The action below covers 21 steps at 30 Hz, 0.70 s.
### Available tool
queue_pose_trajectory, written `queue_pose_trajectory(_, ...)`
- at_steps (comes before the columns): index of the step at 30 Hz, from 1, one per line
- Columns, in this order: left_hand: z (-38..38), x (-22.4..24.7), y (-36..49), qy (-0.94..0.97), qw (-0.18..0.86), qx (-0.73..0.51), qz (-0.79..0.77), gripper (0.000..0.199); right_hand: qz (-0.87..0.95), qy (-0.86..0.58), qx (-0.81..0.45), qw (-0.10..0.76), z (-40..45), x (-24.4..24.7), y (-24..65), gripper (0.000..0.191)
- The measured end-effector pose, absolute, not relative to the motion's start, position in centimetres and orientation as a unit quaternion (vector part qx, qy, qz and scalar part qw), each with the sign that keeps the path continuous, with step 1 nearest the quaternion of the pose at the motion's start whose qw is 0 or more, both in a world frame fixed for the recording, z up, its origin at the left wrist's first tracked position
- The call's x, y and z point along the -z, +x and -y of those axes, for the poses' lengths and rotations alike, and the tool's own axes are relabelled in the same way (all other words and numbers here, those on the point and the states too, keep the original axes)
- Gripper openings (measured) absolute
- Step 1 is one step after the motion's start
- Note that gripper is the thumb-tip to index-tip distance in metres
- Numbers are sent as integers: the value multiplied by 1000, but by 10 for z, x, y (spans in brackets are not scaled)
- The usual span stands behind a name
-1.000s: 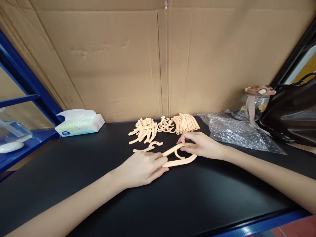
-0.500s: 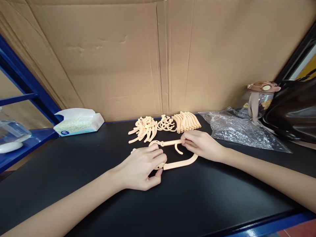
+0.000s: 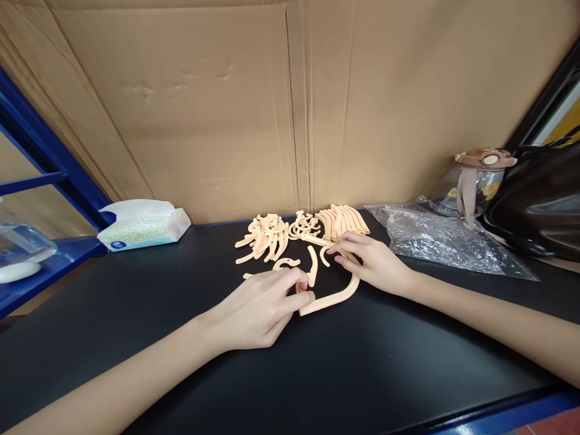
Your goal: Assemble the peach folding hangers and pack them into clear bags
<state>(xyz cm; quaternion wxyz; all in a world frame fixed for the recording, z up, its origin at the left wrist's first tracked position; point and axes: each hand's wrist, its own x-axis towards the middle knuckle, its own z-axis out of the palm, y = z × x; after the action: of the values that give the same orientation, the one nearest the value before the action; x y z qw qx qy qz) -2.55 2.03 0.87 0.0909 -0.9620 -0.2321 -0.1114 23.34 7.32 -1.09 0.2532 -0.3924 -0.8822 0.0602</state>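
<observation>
My right hand [image 3: 368,261] is closed, its thumb and fingers pinching a long peach plastic bar [image 3: 317,240] that looks like a clothes-hanger part. A small curved hook piece [image 3: 324,256] shows just under its fingertips. Below that hand lies a bent hanger arm [image 3: 330,300] on the black tabletop; whether it joins the upper bar is hidden. My left hand [image 3: 267,305] is closed with curled fingers at the lower end of a short curved hanger piece [image 3: 312,266]. Behind its knuckles lies a hook-shaped piece [image 3: 286,263], partly covered.
Along the back are a loose pile of short curved pieces [image 3: 265,238], a heap of hooks [image 3: 303,225] and a stack of long arms [image 3: 343,221]. A tissue pack [image 3: 145,226] stands left; a clear plastic bag [image 3: 435,235] and drink bottle [image 3: 483,178] are right.
The upper bar has swung up and away at its left end. The short curved piece now stands apart from it near my left fingers. My right hand has shifted slightly left.
</observation>
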Motion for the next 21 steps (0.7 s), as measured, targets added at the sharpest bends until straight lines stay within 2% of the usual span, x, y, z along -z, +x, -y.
queue_pose_trajectory(21,-19,-7,-22,-960,-26,148,234,12,884,-400,-72,230,-75,13,236,21)
